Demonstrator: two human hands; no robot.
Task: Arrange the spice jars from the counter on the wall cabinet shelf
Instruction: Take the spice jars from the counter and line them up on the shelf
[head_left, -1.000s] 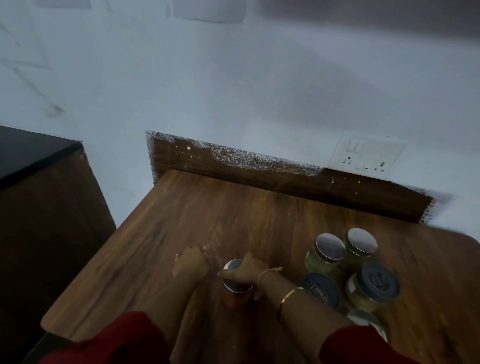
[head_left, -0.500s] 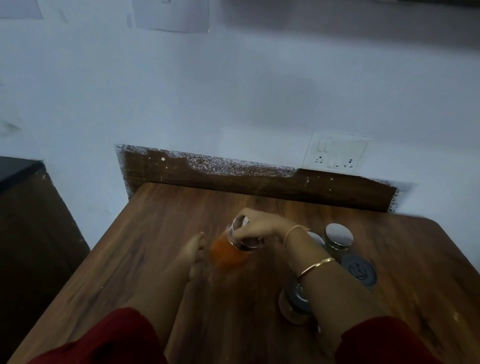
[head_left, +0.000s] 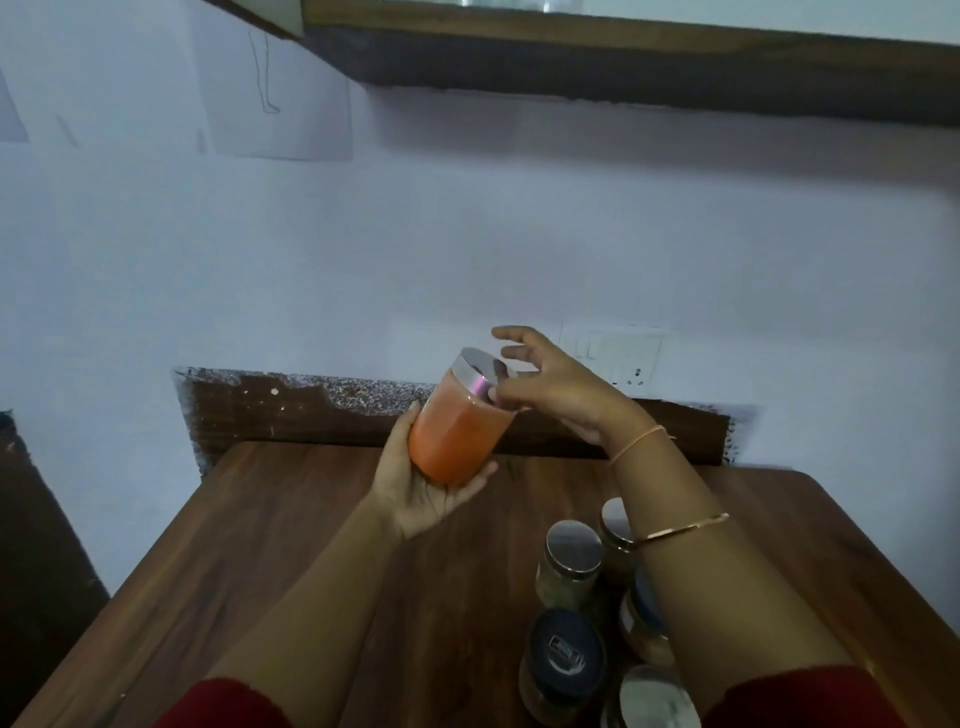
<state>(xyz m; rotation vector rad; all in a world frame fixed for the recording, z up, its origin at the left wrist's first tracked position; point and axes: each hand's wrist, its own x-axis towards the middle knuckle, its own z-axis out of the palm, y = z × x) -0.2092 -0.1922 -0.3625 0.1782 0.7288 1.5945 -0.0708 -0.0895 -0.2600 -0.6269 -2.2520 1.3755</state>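
A glass jar of orange spice (head_left: 457, 441) with a steel lid is tilted in the air above the wooden counter (head_left: 311, 571). My left hand (head_left: 415, 499) grips it from below, around its base. At the lid is my right hand (head_left: 556, 384), its fingers spread and loose over the top and the thumb by the lid's rim. Several more spice jars stand at the counter's front right, among them a steel-lidded one (head_left: 571, 561) and a blue-lidded one (head_left: 563, 660); my right forearm hides part of the group. The wall cabinet shelf (head_left: 623, 57) runs along the top of the view.
A white wall rises behind the counter, with a switch socket (head_left: 623, 358) just behind my right hand and a paper sheet (head_left: 275, 104) at upper left. A dark wooden strip (head_left: 311, 410) lines the counter's back edge. A dark unit (head_left: 31, 571) stands to the left.
The orange jar has risen from the counter. My right hand lifted it by the lid; my left hand now holds its base and the right hand's fingers have loosened. The view tilted up to the shelf.
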